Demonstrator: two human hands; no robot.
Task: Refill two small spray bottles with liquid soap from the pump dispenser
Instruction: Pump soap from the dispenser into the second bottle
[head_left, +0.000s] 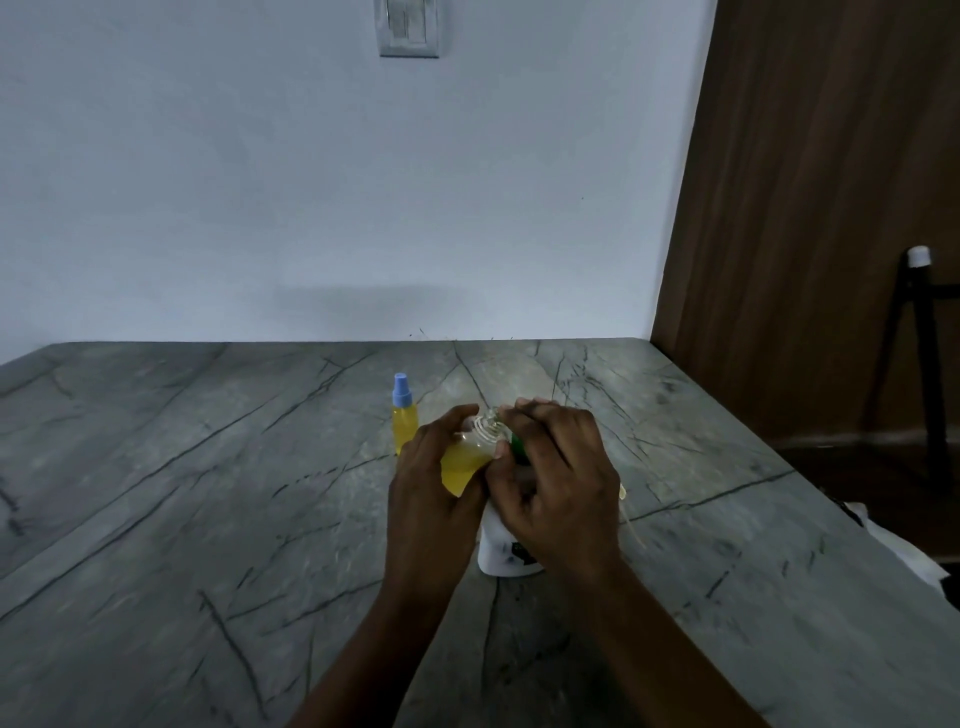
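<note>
Both hands are in tight at the middle of the grey veined tabletop. The left hand is wrapped around an open bottle, small and clear, tilted over to the right, with yellow liquid pooled in its lower part and the bare threaded neck pointing up toward the other hand. The right hand sits with its fingers curled down over the top of the pump dispenser, clamped on it, and the thumb tip is right against the neck of the open bottle. The dispenser's white body stands upright on the tabletop under that hand, and a bit of green shows between the 2 hands, just beside the bottle's mouth. A thin pale tube trails out from under the right hand toward the tabletop; what it belongs to, I cannot tell.

Just left of the action and a little further back, 1 capped bottle stands upright, full of yellow liquid, with a blue spray top on it, apart from the left hand.

Behind it all is a pale wall with a switch plate at the top, a brown wooden door on the right, and a black stand with a white tip.
</note>
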